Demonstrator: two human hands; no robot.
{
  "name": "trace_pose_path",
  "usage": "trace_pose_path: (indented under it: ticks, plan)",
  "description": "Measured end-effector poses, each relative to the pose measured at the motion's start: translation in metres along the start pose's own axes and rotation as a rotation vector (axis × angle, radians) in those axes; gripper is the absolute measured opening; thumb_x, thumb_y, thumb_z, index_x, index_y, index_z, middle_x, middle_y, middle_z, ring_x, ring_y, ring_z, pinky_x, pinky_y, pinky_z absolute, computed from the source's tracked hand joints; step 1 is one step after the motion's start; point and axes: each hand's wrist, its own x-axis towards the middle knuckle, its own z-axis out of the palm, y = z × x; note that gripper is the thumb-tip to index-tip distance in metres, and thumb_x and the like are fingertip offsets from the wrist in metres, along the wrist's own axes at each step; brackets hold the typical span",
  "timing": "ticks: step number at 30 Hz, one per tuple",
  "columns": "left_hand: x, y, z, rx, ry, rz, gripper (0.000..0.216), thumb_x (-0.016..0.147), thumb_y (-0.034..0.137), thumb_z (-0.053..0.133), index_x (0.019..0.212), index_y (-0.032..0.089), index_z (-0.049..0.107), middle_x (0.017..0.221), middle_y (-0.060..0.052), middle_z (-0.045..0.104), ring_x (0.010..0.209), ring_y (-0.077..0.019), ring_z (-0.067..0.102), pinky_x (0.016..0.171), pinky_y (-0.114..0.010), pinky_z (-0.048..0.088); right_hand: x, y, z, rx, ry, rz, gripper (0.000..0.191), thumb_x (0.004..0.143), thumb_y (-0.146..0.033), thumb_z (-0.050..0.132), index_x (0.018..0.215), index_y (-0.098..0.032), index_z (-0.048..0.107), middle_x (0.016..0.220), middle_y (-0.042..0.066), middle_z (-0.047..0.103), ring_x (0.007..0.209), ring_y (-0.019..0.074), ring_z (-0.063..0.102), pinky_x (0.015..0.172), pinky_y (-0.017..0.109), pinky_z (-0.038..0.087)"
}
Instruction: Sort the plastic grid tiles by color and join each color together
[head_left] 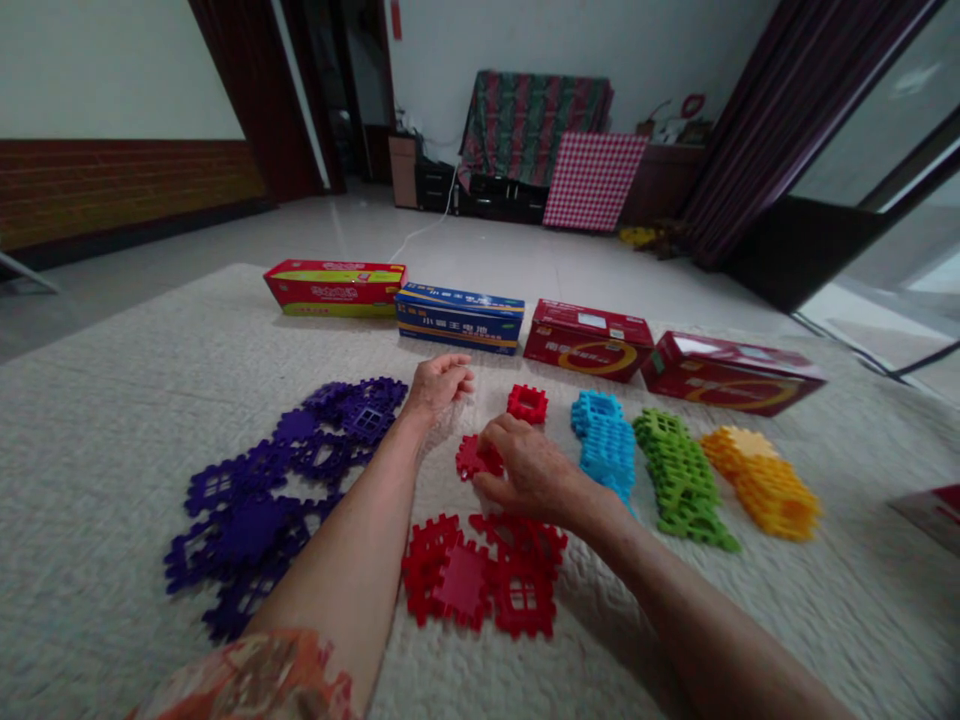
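My right hand (pixel 519 464) has its fingers closed on a red interlocking building tile (pixel 471 457) with notched edges, partly hidden under the fingers. Just beyond it lies a small stack of red tiles (pixel 527 402) with a square hole. A loose group of red tiles (pixel 460 582), some solid and some with window frames, is spread nearer to me. My left hand (pixel 441 388) hovers to the left of the small stack, empty, its fingers loosely bent and apart. Beneath and left of that forearm spreads a pile of purple tiles (pixel 255 525).
Stacked rows of blue tiles (pixel 606 445), green tiles (pixel 679 475) and yellow-orange tiles (pixel 765 485) lie to the right. Behind stand a red and green box (pixel 337 290), a blue box (pixel 459 320) and two dark red boxes (pixel 589 340). A quilted light mat (pixel 135 400) lies underneath.
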Motion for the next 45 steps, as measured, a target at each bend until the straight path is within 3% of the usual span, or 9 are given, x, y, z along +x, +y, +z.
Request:
trace_pose_path:
  ticks: [4, 7, 11, 17, 28, 32, 38, 45]
  plan:
    - [-0.001, 0.003, 0.000, -0.002, 0.012, -0.004, 0.030, 0.066, 0.019, 0.059, 0.095, 0.013, 0.067, 0.072, -0.002, 0.067, 0.053, -0.0088, 0.060, 0.044, -0.017, 0.040, 0.002, 0.003, -0.004, 0.072, 0.067, 0.008, 0.011, 0.081, -0.023, 0.059, 0.090, -0.016, 0.057, 0.093, 0.008, 0.059, 0.082, 0.0178, 0.055, 0.075, 0.030, 0.044]
    - [-0.003, 0.004, 0.001, -0.011, 0.015, -0.004, 0.030, 0.065, 0.018, 0.059, 0.094, 0.013, 0.067, 0.071, -0.002, 0.067, 0.052, -0.0085, 0.059, 0.045, -0.017, 0.041, 0.006, 0.014, -0.014, 0.097, 0.206, 0.007, 0.014, 0.081, -0.019, 0.059, 0.095, -0.016, 0.057, 0.097, 0.009, 0.059, 0.086, 0.0188, 0.056, 0.079, 0.031, 0.044]
    - [-0.003, 0.005, 0.002, -0.022, 0.010, -0.010, 0.030, 0.065, 0.017, 0.059, 0.093, 0.014, 0.067, 0.071, -0.002, 0.067, 0.052, -0.0086, 0.060, 0.045, -0.017, 0.041, 0.011, 0.040, -0.024, -0.032, 0.379, 0.097, 0.018, 0.081, -0.020, 0.058, 0.098, -0.016, 0.058, 0.103, 0.012, 0.061, 0.097, 0.0246, 0.055, 0.085, 0.038, 0.042]
    - [-0.003, 0.005, 0.001, -0.027, 0.005, -0.030, 0.029, 0.065, 0.016, 0.058, 0.094, 0.014, 0.066, 0.073, -0.002, 0.067, 0.054, -0.0087, 0.061, 0.045, -0.017, 0.042, 0.015, 0.061, -0.021, -0.161, 0.354, 0.203, 0.020, 0.084, -0.024, 0.054, 0.102, -0.016, 0.060, 0.106, 0.014, 0.063, 0.101, 0.0287, 0.056, 0.084, 0.040, 0.040]
    - [-0.005, 0.008, 0.002, -0.015, 0.007, -0.037, 0.028, 0.067, 0.015, 0.057, 0.093, 0.014, 0.066, 0.073, -0.001, 0.066, 0.053, -0.0081, 0.060, 0.045, -0.017, 0.043, 0.015, 0.061, -0.020, -0.200, 0.351, 0.173, 0.025, 0.082, -0.023, 0.055, 0.106, -0.017, 0.060, 0.114, 0.014, 0.063, 0.107, 0.0306, 0.055, 0.086, 0.042, 0.038]
    - [-0.004, 0.008, 0.002, -0.020, 0.010, -0.044, 0.029, 0.066, 0.015, 0.057, 0.094, 0.014, 0.066, 0.072, -0.001, 0.066, 0.052, -0.0083, 0.060, 0.045, -0.017, 0.042, 0.012, 0.053, -0.024, -0.123, 0.390, 0.110, 0.021, 0.082, -0.021, 0.056, 0.102, -0.017, 0.061, 0.109, 0.013, 0.062, 0.102, 0.0268, 0.056, 0.084, 0.037, 0.041]
    - [-0.003, 0.005, 0.001, -0.010, 0.014, -0.007, 0.028, 0.067, 0.016, 0.057, 0.094, 0.014, 0.066, 0.070, -0.001, 0.066, 0.053, -0.0085, 0.060, 0.045, -0.017, 0.041, 0.004, 0.022, -0.025, 0.051, 0.167, -0.042, 0.015, 0.083, -0.016, 0.057, 0.097, -0.016, 0.062, 0.097, 0.008, 0.063, 0.078, 0.0159, 0.058, 0.074, 0.030, 0.044]
    - [-0.004, 0.006, 0.001, 0.003, 0.018, -0.015, 0.028, 0.067, 0.018, 0.058, 0.094, 0.014, 0.067, 0.072, -0.002, 0.067, 0.054, -0.0091, 0.060, 0.047, -0.018, 0.041, -0.004, 0.001, -0.022, 0.046, -0.061, -0.087, 0.025, 0.078, -0.024, 0.066, 0.101, -0.017, 0.060, 0.102, 0.009, 0.062, 0.091, 0.0204, 0.059, 0.079, 0.031, 0.046]
